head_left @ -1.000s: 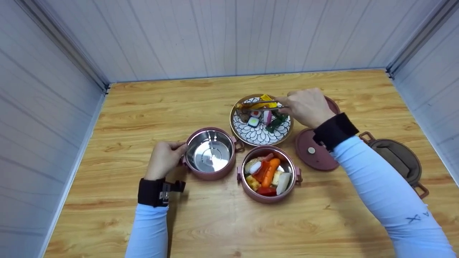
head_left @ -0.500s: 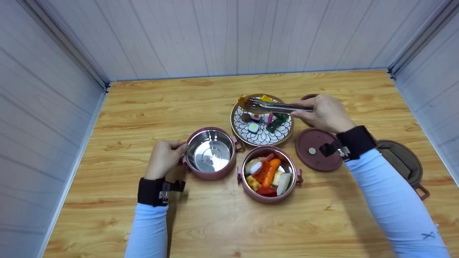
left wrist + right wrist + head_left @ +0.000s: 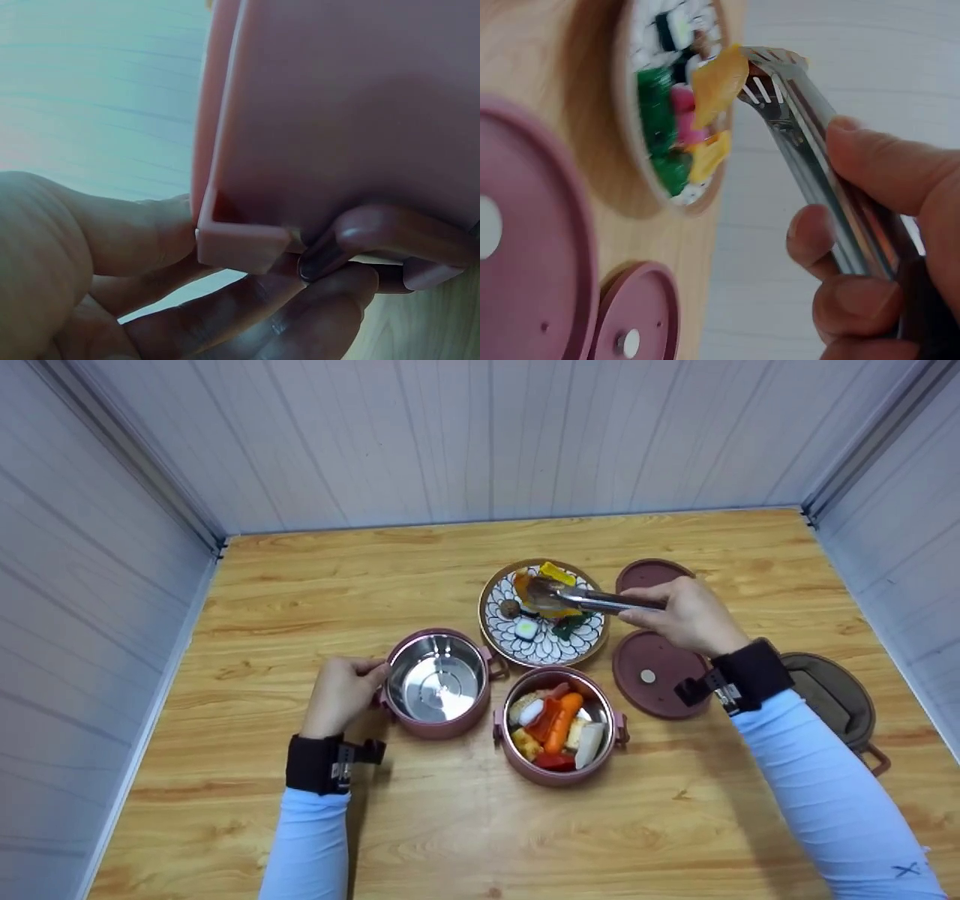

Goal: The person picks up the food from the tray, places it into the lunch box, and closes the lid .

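Note:
My left hand (image 3: 341,694) grips the left side of a pink steel-lined pot (image 3: 441,724). The left wrist view shows its thumb at the pot's rim and its fingers curled by the side handle (image 3: 412,236). With my right hand (image 3: 694,619) I hold metal tongs (image 3: 600,601) over the patterned plate (image 3: 551,651). A yellow-orange toy food piece (image 3: 720,86) is pinched in the tongs' slotted tips, above the plate. Around it on the plate are a sushi roll (image 3: 526,629), a brown ball (image 3: 510,608), dark green leaves (image 3: 568,626) and a yellow piece (image 3: 558,573).
A second pink pot (image 3: 559,778), filled with a sausage (image 3: 562,724) and other toy food, stands nearest me in the middle. Two dark pink lids (image 3: 664,690) lie right of the plate, partly under my right arm. A brown lid with handles (image 3: 832,697) lies further right.
The tongs have closed on the yellow-orange piece, lifted it from the plate's left edge and moved right and nearer over the plate. The left hand and its pot have stayed put.

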Tool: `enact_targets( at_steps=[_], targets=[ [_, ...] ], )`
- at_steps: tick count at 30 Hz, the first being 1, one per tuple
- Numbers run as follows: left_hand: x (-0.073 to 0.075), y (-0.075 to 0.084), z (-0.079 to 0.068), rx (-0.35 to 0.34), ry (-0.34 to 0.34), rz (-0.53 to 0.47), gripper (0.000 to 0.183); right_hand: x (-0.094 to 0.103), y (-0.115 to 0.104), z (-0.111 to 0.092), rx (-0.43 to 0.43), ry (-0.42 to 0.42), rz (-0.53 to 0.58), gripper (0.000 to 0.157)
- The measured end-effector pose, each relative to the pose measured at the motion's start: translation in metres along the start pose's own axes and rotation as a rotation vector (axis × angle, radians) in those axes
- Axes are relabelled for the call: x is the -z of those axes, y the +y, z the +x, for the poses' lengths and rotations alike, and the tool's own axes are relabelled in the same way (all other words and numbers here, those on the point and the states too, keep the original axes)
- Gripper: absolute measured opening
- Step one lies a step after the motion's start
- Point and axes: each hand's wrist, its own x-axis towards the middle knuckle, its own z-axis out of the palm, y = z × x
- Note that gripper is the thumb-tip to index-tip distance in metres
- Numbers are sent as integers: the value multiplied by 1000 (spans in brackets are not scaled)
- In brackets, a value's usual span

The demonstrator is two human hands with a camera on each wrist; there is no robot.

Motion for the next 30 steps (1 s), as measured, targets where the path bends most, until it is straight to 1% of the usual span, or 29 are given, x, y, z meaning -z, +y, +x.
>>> enact_targets(
  at_steps=[4,6,8,13,16,19,22,26,30],
  targets=[
    [0,-1,0,-6,5,27,24,-6,-7,0,24,10,-97,41],
    [0,-1,0,-3,2,19,24,-6,-14,1,51,20,-146,42],
    [0,-1,0,3,0,11,24,-6,-23,3,84,28,-231,43],
    [0,-1,-1,0,0,3,23,-4,-41,9,184,40,-485,45],
    [-1,-1,-1,1,-2,-6,23,-2,-47,11,254,50,-566,48],
    [-1,1,-1,1,-2,-8,23,0,-50,13,315,50,-608,52],
    [-1,2,-1,1,0,-2,23,2,-53,16,354,38,-637,54],
    [-1,1,-1,0,5,6,23,3,-58,22,345,-2,-645,52],
    [-1,1,-1,3,9,8,24,6,-62,29,314,-34,-609,47]
  ],
)
